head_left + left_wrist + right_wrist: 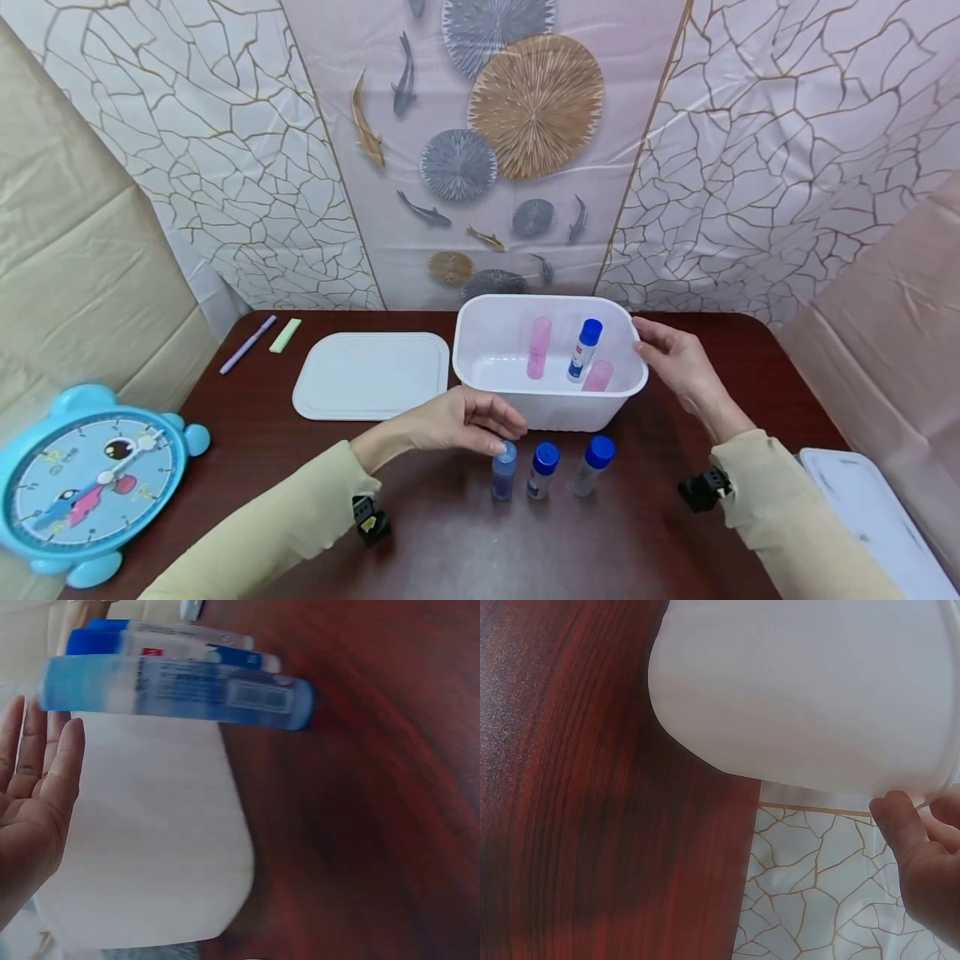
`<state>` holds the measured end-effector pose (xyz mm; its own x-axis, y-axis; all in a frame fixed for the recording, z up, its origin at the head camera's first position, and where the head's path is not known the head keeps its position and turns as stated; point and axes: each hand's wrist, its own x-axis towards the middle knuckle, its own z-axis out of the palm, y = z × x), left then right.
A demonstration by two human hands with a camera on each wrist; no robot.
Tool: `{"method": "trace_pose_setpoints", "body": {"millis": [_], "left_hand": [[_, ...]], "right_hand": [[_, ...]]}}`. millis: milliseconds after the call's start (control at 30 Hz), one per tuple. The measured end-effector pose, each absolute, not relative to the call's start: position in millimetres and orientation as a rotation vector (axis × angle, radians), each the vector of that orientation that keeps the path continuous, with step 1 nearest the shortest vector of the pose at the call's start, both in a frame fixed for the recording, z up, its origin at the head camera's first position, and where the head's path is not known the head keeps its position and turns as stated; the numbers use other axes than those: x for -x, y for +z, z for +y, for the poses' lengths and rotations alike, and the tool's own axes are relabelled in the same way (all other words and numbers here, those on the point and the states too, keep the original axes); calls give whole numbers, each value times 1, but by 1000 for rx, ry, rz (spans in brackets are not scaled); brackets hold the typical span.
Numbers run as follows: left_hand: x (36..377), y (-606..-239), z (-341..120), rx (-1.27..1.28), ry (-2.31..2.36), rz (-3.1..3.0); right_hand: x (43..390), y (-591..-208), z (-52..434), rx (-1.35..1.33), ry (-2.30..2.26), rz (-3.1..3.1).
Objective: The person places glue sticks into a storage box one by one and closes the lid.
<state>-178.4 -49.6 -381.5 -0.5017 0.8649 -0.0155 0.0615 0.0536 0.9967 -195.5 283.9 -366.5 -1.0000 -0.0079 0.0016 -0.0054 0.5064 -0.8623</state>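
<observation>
A white plastic bin (547, 412) stands in the middle of the table. My right hand (678, 362) pinches its right rim; the right wrist view shows thumb and fingers (896, 817) at the rim. Inside are two pink tubes, one standing (538, 348) and one lower (598, 377), and a blue-capped glue stick (585, 350). In front stand a light-blue glue stick (504, 471), a labelled glue stick (542, 469) and a clear one with a blue cap (593, 465). My left hand (457, 421) hovers at the light-blue cap, fingers loosely extended; contact is unclear.
A white lid (371, 375) lies left of the bin. Farther left are a purple pen (248, 344) and a pale green stick (285, 336). A blue cartoon clock (97, 483) sits at the left edge, and a white board (873, 508) at the right.
</observation>
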Motion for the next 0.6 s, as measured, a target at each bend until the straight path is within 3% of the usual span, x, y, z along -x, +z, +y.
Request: {"method": "trace_pose_setpoints", "body": {"millis": [600], "left_hand": [[168,-408,-48,-926,1469,1681]], "right_hand": [[196,-366,283,-1,-1547,2739]]}}
